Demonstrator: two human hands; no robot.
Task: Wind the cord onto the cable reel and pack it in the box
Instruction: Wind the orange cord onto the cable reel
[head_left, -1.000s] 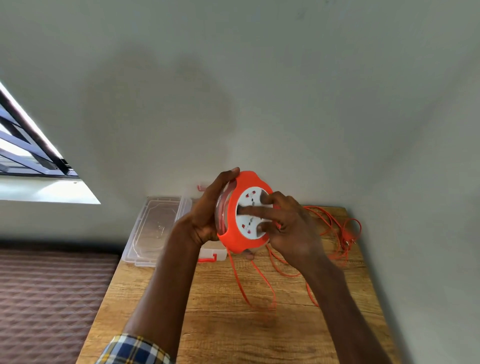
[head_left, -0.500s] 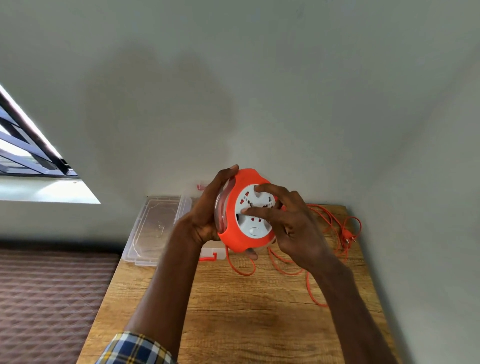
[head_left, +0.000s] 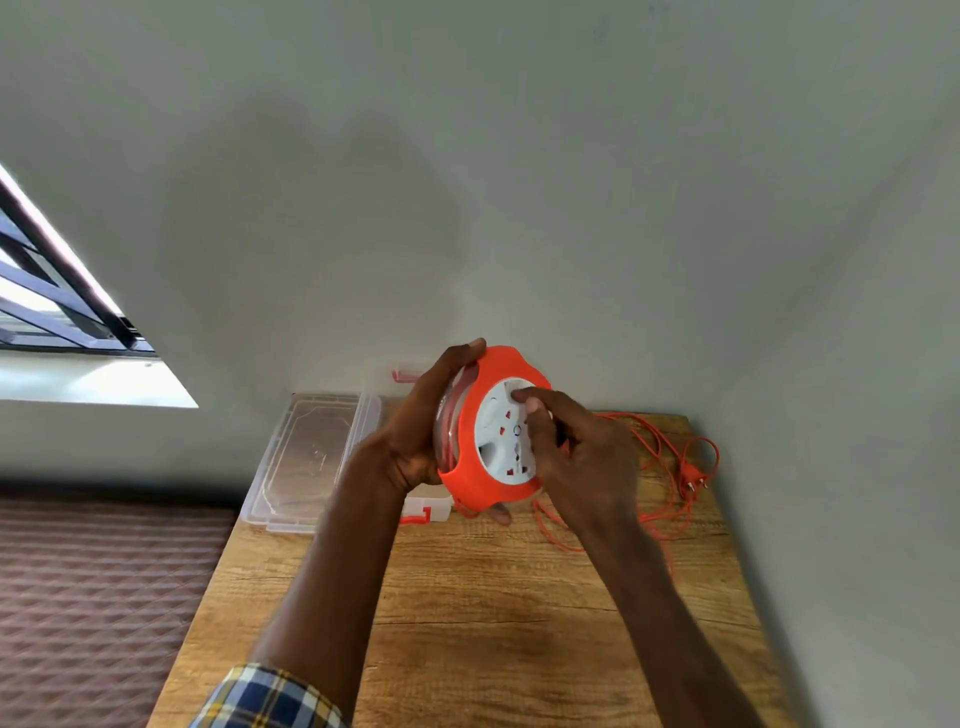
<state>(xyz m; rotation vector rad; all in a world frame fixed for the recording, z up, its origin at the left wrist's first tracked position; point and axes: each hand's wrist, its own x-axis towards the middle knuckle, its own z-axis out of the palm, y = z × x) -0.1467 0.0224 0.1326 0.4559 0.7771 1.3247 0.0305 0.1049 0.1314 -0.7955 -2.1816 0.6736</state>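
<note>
I hold an orange cable reel (head_left: 480, 467) with a white socket face upright above the wooden table (head_left: 493, 623). My left hand (head_left: 421, 431) grips its back and rim. My right hand (head_left: 576, 457) lies on the white face, fingertips pressed near its top edge. Loose orange cord (head_left: 660, 467) trails from under the reel to a tangle at the table's far right, ending in a plug (head_left: 693, 478). A clear plastic box (head_left: 431, 506) with red latches sits behind my left wrist, mostly hidden.
The box's clear lid (head_left: 306, 457) lies flat at the table's far left corner, overhanging the edge. Grey walls close in behind and on the right. A brown quilted surface (head_left: 98, 597) lies left of the table, and a window (head_left: 47, 301) is at far left.
My right hand has turned the white face round, its fingers moving from the middle to the top. The hanging cord loops in front have been drawn up towards the reel.
</note>
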